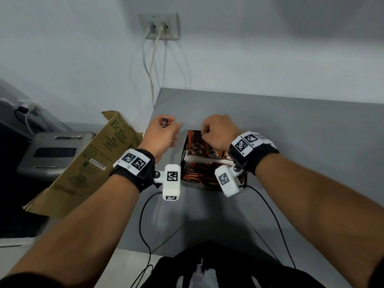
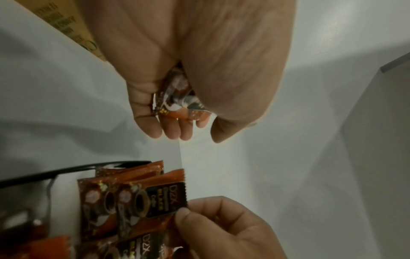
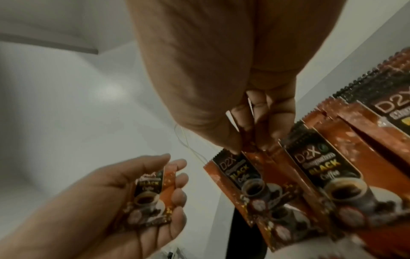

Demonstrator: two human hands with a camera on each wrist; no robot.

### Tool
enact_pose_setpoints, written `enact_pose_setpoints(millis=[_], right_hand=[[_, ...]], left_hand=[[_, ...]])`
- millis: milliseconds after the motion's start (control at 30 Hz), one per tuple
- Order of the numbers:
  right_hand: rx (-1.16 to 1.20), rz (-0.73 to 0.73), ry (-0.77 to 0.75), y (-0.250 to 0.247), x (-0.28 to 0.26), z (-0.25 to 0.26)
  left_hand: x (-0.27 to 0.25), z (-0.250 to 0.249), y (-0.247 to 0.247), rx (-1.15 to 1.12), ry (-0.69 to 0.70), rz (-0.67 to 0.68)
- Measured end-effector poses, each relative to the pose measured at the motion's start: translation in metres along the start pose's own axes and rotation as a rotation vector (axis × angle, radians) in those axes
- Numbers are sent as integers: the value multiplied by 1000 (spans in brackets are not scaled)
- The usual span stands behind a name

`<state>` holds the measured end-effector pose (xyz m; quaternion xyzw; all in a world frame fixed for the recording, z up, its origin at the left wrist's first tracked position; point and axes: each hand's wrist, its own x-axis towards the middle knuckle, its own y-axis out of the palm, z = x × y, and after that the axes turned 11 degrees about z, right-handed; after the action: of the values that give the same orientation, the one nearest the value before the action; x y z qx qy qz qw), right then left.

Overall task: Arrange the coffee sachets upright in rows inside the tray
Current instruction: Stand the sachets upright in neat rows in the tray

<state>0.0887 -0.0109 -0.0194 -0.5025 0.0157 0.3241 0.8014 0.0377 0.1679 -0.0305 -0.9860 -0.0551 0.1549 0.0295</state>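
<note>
A black wire tray [image 1: 183,151] stands on the grey table [image 1: 291,142]. Orange-brown coffee sachets [image 1: 209,151] stand upright in its far row, and more sachets [image 1: 199,173] lie flat in the near part. My right hand [image 1: 204,135] pinches the top edge of the leftmost upright sachet [image 1: 194,139], seen close in the right wrist view [image 3: 238,175]. My left hand [image 1: 168,126] hovers left of the tray with its fingers curled round another sachet [image 1: 165,122], which also shows in the left wrist view [image 2: 177,99]. The tray's rim [image 2: 66,170] shows there too.
A brown cardboard box [image 1: 99,159] leans just off the table's left edge, with a grey machine [image 1: 56,150] beyond it. Cables hang from a wall socket [image 1: 160,28] behind the table. Black wrist-camera cables [image 1: 143,225] trail over the near table.
</note>
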Motion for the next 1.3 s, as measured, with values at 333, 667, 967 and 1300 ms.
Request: enact_pose_setpoints(millis=[333,667,967,1300], right_hand=[[-82,53,48,19,13,5],[-112,12,11,20,11,1],[303,-119,-102,-15,-7,8],[31,-20,-7,-8,-7,5]], left_hand=[[1,7,-5,23,-33,10],[2,6,0,9,-77,31],[-7,-3,13,58,-1,238],[0,4,-1,157,4,58]])
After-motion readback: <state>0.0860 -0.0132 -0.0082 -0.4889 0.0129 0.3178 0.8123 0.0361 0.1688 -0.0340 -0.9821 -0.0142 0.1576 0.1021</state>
